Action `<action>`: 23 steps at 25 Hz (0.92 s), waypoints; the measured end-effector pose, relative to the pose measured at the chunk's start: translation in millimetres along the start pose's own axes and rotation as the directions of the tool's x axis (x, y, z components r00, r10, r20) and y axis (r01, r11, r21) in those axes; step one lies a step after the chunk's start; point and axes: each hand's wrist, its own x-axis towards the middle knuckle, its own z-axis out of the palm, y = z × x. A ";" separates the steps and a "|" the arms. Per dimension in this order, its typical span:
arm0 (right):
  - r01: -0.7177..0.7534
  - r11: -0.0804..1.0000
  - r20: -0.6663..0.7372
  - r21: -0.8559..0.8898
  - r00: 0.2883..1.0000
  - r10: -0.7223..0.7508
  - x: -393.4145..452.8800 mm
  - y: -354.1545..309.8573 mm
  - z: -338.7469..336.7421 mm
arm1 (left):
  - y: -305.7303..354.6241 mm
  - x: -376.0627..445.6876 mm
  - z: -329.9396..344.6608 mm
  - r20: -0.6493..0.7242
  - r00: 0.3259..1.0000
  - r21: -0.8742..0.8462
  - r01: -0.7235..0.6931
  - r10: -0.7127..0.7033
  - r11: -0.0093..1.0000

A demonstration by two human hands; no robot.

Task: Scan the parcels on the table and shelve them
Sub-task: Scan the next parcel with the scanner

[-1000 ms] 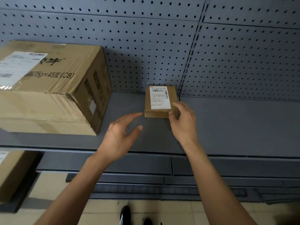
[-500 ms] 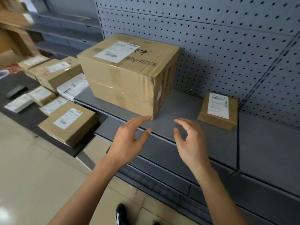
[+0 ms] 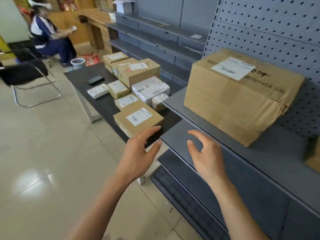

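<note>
At the shelf end, facing the parcel surface:
Change: a second ago the right hand (image 3: 207, 155) was touching a small flat brown cardboard parcel (image 3: 312, 155) on the grey metal shelf (image 3: 270, 153); now that parcel sits apart at the far right frame edge, blurred, and the view has swung left.
Left hand (image 3: 138, 153): empty, fingers spread, hanging over the near corner of the black surface (image 3: 83, 78).
Right hand: empty, fingers loosely curled, over the shelf's front lip, touching nothing.
Shelved so far: the small parcel plus a large brown cardboard carton with white label (image 3: 239, 94), standing on the same shelf against the grey pegboard back (image 3: 270, 26).
Left to do: a cluster of brown and white labelled parcels on the black surface; nearest is a flat brown box with white barcode label (image 3: 138, 119), just beyond the left fingertips.
Scanner: a dark flat phone-like device (image 3: 95, 79) lies on the surface behind the parcels; can't confirm it's the scanner.
Read: one shelving cycle looks finished, next pickup starting. Likely next target is the nearest brown box.
Risk: parcels packed touching each other; lifting one could nudge its neighbours.
</note>
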 end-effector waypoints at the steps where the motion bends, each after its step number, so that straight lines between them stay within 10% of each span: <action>1: 0.004 1.000 0.013 0.003 1.000 -0.004 4.4 -13.5 15.6 | -12.9 -3.2 -18.1 -0.018 1.000 0.007 0.019 -0.019 1.000; 14: 0.102 0.984 0.214 0.145 0.968 -0.132 41.7 -181.6 215.5 | -164.8 -31.6 -234.8 -0.321 0.923 -0.045 0.208 -0.212 0.977; 23: 0.205 0.974 0.285 0.101 0.932 -0.226 120.0 -210.0 327.0 | -241.0 7.4 -282.9 -0.266 0.912 -0.007 0.321 -0.311 0.947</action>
